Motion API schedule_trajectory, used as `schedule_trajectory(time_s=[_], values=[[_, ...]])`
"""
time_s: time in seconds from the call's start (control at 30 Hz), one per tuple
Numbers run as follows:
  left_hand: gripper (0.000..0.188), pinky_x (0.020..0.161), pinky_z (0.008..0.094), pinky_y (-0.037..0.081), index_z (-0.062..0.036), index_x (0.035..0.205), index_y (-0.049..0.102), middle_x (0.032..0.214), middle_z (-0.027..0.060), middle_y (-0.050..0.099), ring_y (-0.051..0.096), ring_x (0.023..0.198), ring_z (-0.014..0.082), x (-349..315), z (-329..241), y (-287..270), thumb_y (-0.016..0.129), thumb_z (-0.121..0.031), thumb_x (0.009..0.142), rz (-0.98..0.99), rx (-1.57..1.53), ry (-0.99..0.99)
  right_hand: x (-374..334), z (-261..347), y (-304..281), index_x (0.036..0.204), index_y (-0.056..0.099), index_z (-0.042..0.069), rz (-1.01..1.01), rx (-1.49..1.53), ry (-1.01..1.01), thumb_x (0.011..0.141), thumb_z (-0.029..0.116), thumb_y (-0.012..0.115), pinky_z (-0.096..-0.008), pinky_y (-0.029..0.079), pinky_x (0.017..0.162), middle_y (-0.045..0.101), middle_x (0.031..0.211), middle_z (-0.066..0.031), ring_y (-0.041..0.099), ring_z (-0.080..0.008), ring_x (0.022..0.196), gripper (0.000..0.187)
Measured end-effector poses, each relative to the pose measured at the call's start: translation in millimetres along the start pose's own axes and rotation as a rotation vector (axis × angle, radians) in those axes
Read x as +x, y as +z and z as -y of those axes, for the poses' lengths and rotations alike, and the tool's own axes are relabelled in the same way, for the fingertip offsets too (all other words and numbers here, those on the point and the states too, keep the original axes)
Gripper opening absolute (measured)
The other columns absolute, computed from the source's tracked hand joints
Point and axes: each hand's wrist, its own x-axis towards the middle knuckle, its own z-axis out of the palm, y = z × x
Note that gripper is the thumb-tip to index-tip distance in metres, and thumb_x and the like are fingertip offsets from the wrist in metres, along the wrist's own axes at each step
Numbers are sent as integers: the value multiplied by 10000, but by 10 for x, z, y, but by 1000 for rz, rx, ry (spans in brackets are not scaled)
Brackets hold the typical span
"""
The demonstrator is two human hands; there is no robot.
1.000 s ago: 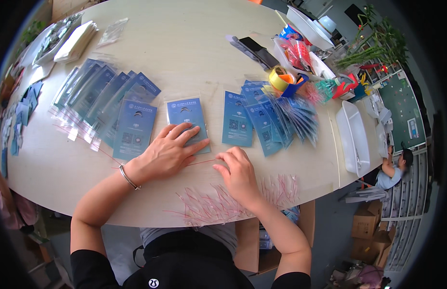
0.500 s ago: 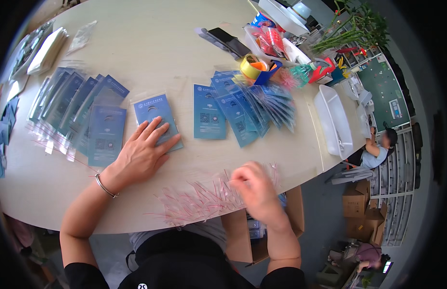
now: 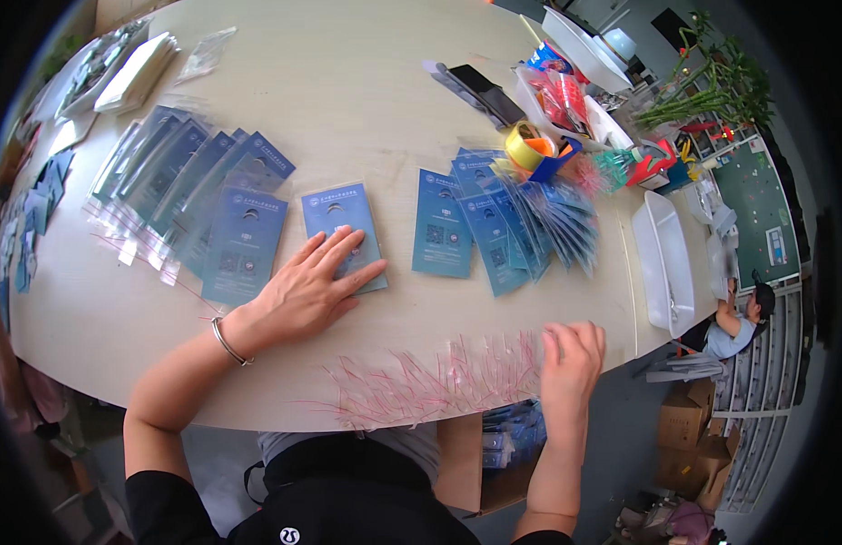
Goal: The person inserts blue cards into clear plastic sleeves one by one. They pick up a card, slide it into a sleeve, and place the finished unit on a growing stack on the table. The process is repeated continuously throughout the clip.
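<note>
My left hand (image 3: pixel 303 291) lies flat, fingers spread, on the lower part of a single blue card in a clear sleeve (image 3: pixel 341 225) at the middle of the pale round table (image 3: pixel 348 82). My right hand (image 3: pixel 571 359) hovers at the table's near edge, fingers curled down over the right end of a heap of thin clear strips with red tips (image 3: pixel 430 381). I cannot tell whether it grips any strip. A fan of loose blue cards (image 3: pixel 503 222) lies right of the sleeved card. A row of bagged blue cards (image 3: pixel 198 200) lies to its left.
A yellow tape roll in a blue dispenser (image 3: pixel 534 150), a dark phone (image 3: pixel 485 86), red packets and white trays (image 3: pixel 666 263) crowd the right side. More blue cards and clear bags lie at the far left. A cardboard box (image 3: pixel 480 454) sits under the table edge. Another person (image 3: pixel 739 322) sits at right.
My right hand has moved from the table's middle, beside the left hand, out to the right end of the strip heap at the edge. The left hand stays on the sleeved card.
</note>
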Motion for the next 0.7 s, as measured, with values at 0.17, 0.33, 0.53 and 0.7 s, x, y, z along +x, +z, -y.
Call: schedule_trajectory(time_s=[0.17, 0.33, 0.53, 0.7], values=[[658, 1195, 499, 240, -60, 1476, 366, 1525, 251, 329, 292, 1449, 393, 15, 14, -2, 658, -204, 904, -18, -81, -1, 521, 561, 800, 960, 654, 57, 286, 483, -195, 733, 10, 758, -410, 446, 817, 567, 929, -79, 556, -290, 901, 255], [404, 1187, 510, 248, -84, 1258, 511, 1529, 232, 340, 300, 1448, 388, -7, 46, 14, 666, -202, 904, -49, -137, 30, 651, 742, 1077, 928, 683, 95, 215, 579, -585, 724, 49, 777, -394, 435, 819, 565, 934, -45, 562, -246, 916, 229], [287, 1182, 505, 256, -93, 1160, 564, 1515, 189, 379, 332, 1427, 372, -74, 70, -87, 628, -261, 937, -20, -143, 79, 594, 717, 1178, 828, 716, 103, 123, 527, -711, 732, 104, 785, -382, 416, 823, 591, 884, -23, 556, -232, 923, 119], [280, 1163, 505, 290, -98, 1099, 593, 1445, 138, 478, 403, 1376, 324, -331, 155, -197, 683, -267, 895, 56, -145, 52, 469, 735, 1201, 806, 739, 92, 199, 616, -362, 748, 123, 788, -383, 400, 841, 596, 872, -16, 536, -232, 934, 82]])
